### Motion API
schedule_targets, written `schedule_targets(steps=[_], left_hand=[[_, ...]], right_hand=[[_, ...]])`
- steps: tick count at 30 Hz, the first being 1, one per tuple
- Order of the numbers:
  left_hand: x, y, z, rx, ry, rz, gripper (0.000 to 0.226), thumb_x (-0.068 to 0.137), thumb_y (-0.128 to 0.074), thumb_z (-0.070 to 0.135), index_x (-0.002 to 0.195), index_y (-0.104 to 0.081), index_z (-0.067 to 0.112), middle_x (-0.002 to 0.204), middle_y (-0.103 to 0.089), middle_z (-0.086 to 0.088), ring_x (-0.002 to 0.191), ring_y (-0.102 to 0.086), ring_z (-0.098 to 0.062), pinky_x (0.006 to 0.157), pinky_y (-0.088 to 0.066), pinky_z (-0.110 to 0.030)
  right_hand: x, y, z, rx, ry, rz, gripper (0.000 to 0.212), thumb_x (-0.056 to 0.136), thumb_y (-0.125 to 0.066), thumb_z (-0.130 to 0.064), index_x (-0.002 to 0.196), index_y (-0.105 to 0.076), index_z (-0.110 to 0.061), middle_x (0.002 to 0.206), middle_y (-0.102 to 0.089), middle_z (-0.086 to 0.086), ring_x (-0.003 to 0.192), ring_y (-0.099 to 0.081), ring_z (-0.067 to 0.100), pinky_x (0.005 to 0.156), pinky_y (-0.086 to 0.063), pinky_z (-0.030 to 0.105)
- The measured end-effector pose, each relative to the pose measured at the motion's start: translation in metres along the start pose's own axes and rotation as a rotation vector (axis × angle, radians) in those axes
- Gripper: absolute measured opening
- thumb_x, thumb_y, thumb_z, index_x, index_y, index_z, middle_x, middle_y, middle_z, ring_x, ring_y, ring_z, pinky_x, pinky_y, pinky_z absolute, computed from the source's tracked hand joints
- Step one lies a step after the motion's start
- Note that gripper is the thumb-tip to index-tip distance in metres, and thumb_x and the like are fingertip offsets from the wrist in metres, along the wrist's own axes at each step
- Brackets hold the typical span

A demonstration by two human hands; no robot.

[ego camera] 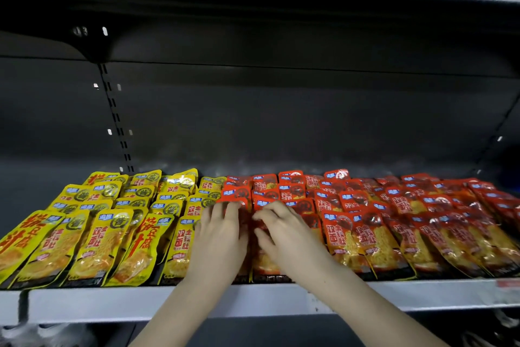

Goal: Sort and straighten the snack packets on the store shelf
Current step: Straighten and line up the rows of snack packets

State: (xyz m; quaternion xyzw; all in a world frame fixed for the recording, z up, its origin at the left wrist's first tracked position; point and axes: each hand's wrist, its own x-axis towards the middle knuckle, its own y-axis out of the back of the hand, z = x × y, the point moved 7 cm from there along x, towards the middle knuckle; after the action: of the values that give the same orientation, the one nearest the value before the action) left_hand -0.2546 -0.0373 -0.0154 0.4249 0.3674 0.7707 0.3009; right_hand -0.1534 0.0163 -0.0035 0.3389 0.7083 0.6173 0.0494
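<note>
Red snack packets (365, 222) lying in overlapping rows, centre and right of shelf (112, 301); yellow snack packets (112, 234) lying left. Left hand (221, 237) resting straight-fingered on front red packets; right hand (287, 234) alongside, fingers bending, grip unclear.

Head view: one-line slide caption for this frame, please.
Left hand and right hand touch red packets at the middle of the shelf, yellow packets lined up to their left.
</note>
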Motion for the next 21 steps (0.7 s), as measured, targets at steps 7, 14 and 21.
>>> schedule_targets(steps=[7, 14, 21], left_hand=[[0.013, -0.014, 0.063, -0.074, -0.092, -0.055, 0.032, 0.092, -0.046, 0.026, 0.123, -0.052, 0.025, 0.124, -0.055, 0.002, 0.116, -0.044, -0.024, 0.093, -0.042, -0.037], [0.02, -0.038, 0.137, -0.133, -0.189, -0.103, 0.027, 0.093, -0.045, 0.026, 0.118, -0.054, 0.027, 0.121, -0.057, 0.005, 0.116, -0.047, -0.019, 0.093, -0.043, -0.035], [0.017, -0.07, 0.235, -0.13, -0.245, -0.16, 0.027, 0.095, -0.042, 0.028, 0.12, -0.053, 0.03, 0.123, -0.056, 0.007, 0.117, -0.048, -0.017, 0.09, -0.044, -0.033]], right_hand=[[-0.02, 0.038, 0.056, -0.049, -0.144, 0.08, 0.028, 0.096, -0.045, -0.028, 0.12, -0.058, -0.022, 0.118, -0.057, -0.005, 0.107, -0.056, 0.015, 0.091, -0.047, 0.03], [-0.058, 0.074, 0.129, -0.085, -0.274, 0.101, 0.028, 0.095, -0.047, -0.03, 0.119, -0.058, -0.022, 0.117, -0.058, -0.003, 0.103, -0.059, 0.018, 0.084, -0.047, 0.031], [-0.105, 0.113, 0.203, -0.098, -0.314, 0.131, 0.026, 0.095, -0.047, -0.031, 0.116, -0.059, -0.022, 0.112, -0.059, -0.004, 0.098, -0.06, 0.017, 0.081, -0.047, 0.028]])
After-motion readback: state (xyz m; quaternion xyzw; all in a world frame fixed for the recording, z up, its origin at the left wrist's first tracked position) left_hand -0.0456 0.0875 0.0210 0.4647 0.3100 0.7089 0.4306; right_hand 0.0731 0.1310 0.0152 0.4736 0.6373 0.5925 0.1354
